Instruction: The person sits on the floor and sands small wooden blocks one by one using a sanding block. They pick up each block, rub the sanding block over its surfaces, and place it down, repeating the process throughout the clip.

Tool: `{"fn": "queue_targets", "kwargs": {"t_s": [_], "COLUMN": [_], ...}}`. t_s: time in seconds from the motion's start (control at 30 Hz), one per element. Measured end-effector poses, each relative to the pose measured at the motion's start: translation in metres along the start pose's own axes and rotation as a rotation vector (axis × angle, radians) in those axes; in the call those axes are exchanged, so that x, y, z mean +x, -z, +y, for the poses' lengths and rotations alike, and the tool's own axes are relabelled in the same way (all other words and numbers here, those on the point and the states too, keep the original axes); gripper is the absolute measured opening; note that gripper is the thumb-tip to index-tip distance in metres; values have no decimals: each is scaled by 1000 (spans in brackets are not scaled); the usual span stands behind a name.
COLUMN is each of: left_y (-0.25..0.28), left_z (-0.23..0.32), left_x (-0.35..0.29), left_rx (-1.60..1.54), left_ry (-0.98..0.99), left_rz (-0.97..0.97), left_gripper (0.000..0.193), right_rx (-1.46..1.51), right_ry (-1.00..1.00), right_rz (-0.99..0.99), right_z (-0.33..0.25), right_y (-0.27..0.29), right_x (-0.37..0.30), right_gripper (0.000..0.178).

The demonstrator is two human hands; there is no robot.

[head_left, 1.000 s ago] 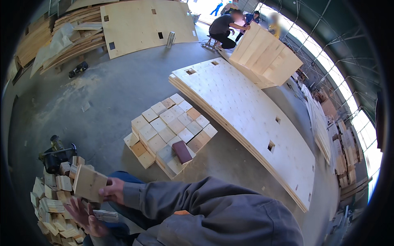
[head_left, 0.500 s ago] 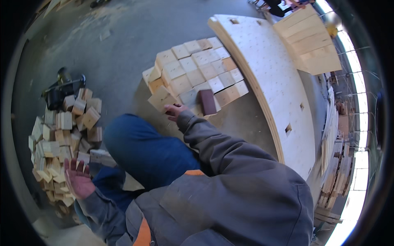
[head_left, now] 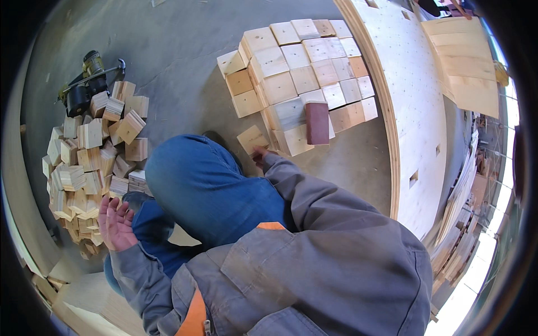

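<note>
My right hand (head_left: pixel 260 155) grips a square light-wood block (head_left: pixel 251 138) by its lower edge, just left of the neat stack of wooden blocks (head_left: pixel 280 88). Part of that hand's fingers is hidden behind the block. On the stack's near edge rests a dark red-brown rectangular block (head_left: pixel 317 124), apart from my hand. My left hand (head_left: pixel 116 224) is open, palm up with fingers loosely spread, and holds nothing. It hovers by the near side of a loose heap of wooden blocks (head_left: pixel 88 159) on the left.
A black and yellow-green power tool (head_left: pixel 87 84) lies beyond the heap. To the right of the stack, a large pale plywood panel (head_left: pixel 417 140) with square holes runs lengthwise. A slatted wooden panel (head_left: pixel 468 61) stands at the far right, with another person's arm (head_left: pixel 460 8) behind it.
My right hand has drawn the block slightly away from the stack's near left corner, opening a gap. The whole view has shifted, and my left hand stays open.
</note>
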State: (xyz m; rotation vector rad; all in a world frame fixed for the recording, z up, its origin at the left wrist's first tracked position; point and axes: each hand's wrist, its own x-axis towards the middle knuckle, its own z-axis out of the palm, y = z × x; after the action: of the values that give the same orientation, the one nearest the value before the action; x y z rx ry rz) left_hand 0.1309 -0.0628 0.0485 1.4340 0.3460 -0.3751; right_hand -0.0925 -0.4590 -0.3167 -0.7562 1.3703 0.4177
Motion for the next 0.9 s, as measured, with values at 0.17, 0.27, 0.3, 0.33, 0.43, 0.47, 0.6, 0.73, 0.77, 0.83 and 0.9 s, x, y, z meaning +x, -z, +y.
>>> {"fn": "queue_targets", "kwargs": {"t_s": [0.17, 0.27, 0.3, 0.33, 0.43, 0.47, 0.6, 0.73, 0.77, 0.83, 0.9], "left_y": [-13, -12, -16, -22, -39, -41, -43, -42, -43, -45, -46], "left_z": [-5, -7, -8, -8, -5, -6, -9, -11, -11, -10, -9], "left_x": [10, 8, 9, 9, 11, 12, 13, 13, 13, 12, 13], "left_rx": [69, 137, 158, 178, 253, 281, 356, 396, 402, 418, 432], "left_ry": [65, 106, 118, 129, 139, 141, 147, 156, 151, 162, 163], "left_rz": [-3, 1, 5, 9, -13, -26, -96, -122, -123, -120, -135], "left_gripper": [50, 51, 51, 51, 52, 52, 52, 53, 53, 53, 53], "right_rx": [201, 422, 492, 512, 562, 572, 572, 592, 594, 546, 474], "right_ry": [61, 93, 103, 69, -39, -23, 43, 44, 24, 1, -22], "right_rz": [54, 0, 2, 60, 69, 43, 4, 36, 49, 57, 75], "right_z": [-11, -26, -29, -32, -33, -31, -35, -57, -61, -64, -62], "right_y": [8, -7, -9, -13, -21, -19, -18, -24, -25, -26, -23], "right_x": [42, 36, 33, 32, 30, 31, 30, 29, 30, 29, 31], "right_gripper": [34, 35, 36, 36, 32, 30, 25, 22, 22, 23, 22]}}
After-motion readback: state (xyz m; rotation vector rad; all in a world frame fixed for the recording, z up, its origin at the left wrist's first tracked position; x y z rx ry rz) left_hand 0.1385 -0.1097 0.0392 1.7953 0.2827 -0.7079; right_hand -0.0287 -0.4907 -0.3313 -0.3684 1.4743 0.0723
